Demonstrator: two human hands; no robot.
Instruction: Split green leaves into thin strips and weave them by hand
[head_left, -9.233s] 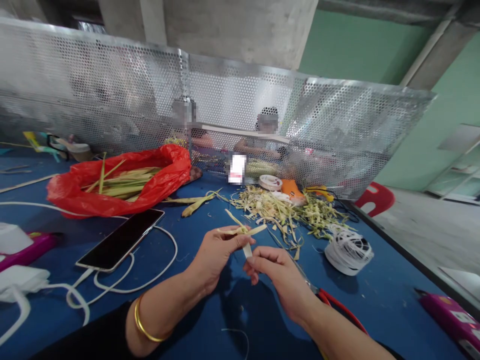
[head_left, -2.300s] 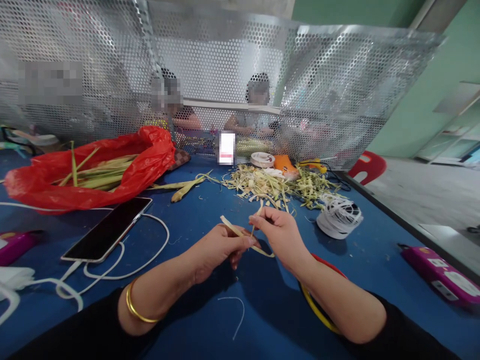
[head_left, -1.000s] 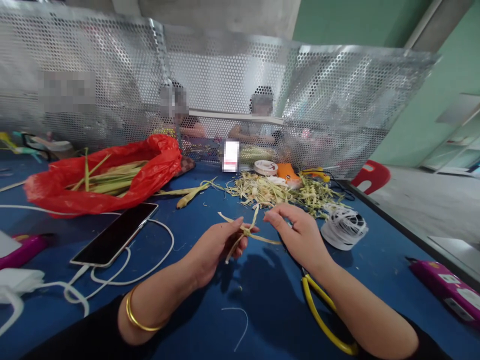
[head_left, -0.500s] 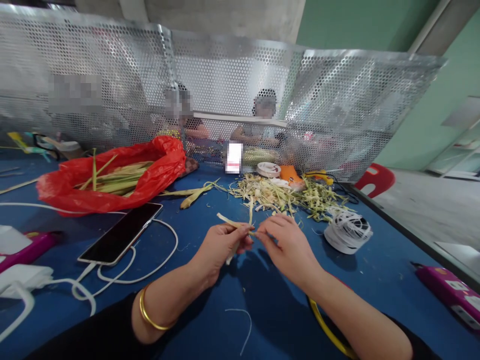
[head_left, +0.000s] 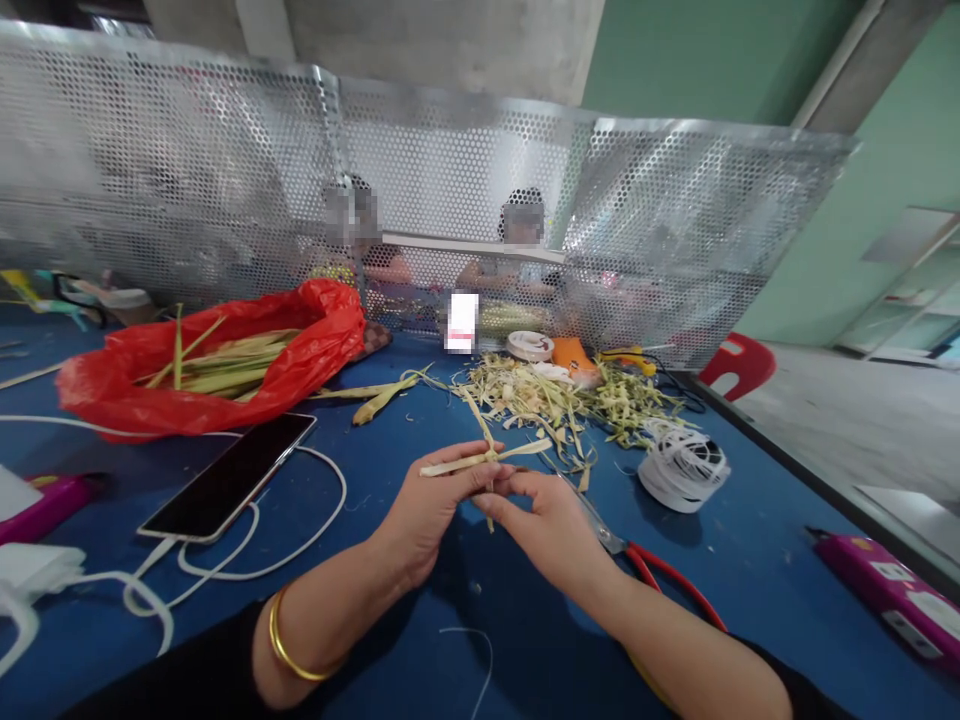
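Above the blue table point(head_left: 375, 620), my left hand point(head_left: 427, 505) pinches pale yellow-green plant leaf strips point(head_left: 459, 464) between thumb and fingers. The strips cross in a small knot-like shape, with loose ends sticking out left, right and away from me. My right hand point(head_left: 551, 525) meets the left fingertips and pinches the crossing strips from below, where a short end hangs down. Its fingertips are partly hidden. Scissors point(head_left: 651, 562) with red and yellow handles lie beneath my right forearm, which covers part of them.
Beyond my hands lies a pile of plant scraps point(head_left: 525, 395). A red plastic bag point(head_left: 330, 320) of long leaves and a phone point(head_left: 229, 478) on a white cable are left. A white strip roll point(head_left: 684, 468) and a purple device point(head_left: 889, 590) are right. A perforated metal screen point(head_left: 435, 150) stands behind.
The strips have turned, so their crossing now faces up with an end pointing right. My right hand has shifted down and closer to the left. More of the scissors shows; the view has shifted slightly.
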